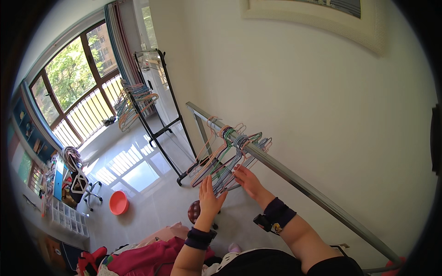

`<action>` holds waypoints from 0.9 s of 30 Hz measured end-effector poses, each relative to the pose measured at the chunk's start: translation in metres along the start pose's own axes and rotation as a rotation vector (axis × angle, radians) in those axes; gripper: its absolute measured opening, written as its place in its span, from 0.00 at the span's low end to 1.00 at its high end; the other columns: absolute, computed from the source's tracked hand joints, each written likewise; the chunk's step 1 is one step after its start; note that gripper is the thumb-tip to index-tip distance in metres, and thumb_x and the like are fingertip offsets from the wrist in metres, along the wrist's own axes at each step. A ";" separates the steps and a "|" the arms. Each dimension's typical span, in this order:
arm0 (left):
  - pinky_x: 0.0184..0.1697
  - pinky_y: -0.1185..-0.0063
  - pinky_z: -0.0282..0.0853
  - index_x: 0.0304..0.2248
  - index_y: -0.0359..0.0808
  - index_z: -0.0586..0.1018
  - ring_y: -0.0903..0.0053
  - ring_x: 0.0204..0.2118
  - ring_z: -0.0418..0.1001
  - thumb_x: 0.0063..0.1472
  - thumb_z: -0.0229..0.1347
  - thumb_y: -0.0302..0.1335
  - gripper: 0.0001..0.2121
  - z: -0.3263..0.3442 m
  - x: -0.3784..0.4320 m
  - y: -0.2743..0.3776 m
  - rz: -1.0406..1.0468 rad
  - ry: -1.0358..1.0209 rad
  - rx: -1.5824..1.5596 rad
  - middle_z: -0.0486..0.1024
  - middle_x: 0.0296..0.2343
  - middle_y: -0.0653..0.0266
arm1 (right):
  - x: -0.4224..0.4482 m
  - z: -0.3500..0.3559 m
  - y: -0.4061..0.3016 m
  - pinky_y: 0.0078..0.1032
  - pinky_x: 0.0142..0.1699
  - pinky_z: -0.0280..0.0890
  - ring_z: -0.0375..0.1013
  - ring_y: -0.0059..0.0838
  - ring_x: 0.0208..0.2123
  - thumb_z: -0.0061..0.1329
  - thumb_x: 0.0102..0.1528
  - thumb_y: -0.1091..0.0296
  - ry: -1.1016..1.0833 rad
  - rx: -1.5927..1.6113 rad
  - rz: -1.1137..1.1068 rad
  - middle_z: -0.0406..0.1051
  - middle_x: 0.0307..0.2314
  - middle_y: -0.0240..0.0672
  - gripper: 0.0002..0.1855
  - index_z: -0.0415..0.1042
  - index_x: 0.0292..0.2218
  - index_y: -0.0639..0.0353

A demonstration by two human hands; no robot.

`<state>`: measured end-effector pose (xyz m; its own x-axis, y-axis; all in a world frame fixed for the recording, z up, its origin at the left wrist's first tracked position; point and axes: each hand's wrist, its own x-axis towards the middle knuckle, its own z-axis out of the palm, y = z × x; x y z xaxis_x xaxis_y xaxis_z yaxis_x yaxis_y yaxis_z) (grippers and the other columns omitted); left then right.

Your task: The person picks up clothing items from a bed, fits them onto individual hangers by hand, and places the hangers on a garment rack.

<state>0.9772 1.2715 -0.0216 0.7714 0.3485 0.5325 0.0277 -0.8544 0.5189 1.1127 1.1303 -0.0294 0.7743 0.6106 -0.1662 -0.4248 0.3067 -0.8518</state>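
Observation:
A bunch of wire clothes hangers (224,151) in orange, green, grey-blue and purple hangs close together from a grey metal clothes rail (283,172). My left hand (210,200) is at the lower side of the bunch, fingers extended and thumb spread. My right hand (247,181) is at the near side of the same hangers, its fingers slightly bent near the wires. Both hands look unclosed; whether the fingertips touch the hangers is hard to tell. Dark bands circle both wrists.
A black rack (159,134) with more hangers (136,100) stands beyond the rail. On the tiled floor are an orange-red basin (118,202) and a round padded stool (194,211). Piled clothes (148,257) lie at lower left. A wheeled chair (81,183) is by a desk. A wall runs along the right.

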 end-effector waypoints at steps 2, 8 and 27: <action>0.55 0.64 0.55 0.55 0.30 0.59 0.52 0.53 0.59 0.46 0.63 0.34 0.39 0.007 0.006 -0.012 -0.016 -0.025 -0.027 0.62 0.51 0.48 | 0.016 0.006 0.000 0.20 0.52 0.58 0.62 0.20 0.49 0.48 0.58 0.64 -0.017 0.017 -0.006 0.64 0.46 0.28 0.27 0.57 0.55 0.59; 0.54 0.63 0.56 0.56 0.34 0.60 0.53 0.52 0.60 0.46 0.62 0.36 0.38 0.019 0.011 -0.032 -0.038 -0.079 -0.006 0.62 0.50 0.49 | 0.051 0.029 0.001 0.22 0.47 0.63 0.67 0.21 0.42 0.48 0.57 0.69 0.012 0.200 -0.045 0.68 0.39 0.25 0.17 0.66 0.48 0.57; 0.46 0.66 0.61 0.55 0.32 0.62 0.60 0.43 0.67 0.53 0.55 0.30 0.30 0.013 0.007 -0.017 0.068 -0.058 0.154 0.70 0.38 0.56 | 0.034 0.048 -0.016 0.25 0.46 0.65 0.69 0.28 0.39 0.45 0.58 0.75 -0.088 0.260 -0.046 0.69 0.33 0.34 0.11 0.63 0.43 0.59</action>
<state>0.9903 1.2834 -0.0358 0.8103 0.2686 0.5208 0.0677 -0.9257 0.3721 1.1231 1.1810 0.0024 0.7565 0.6494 -0.0767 -0.5051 0.5059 -0.6992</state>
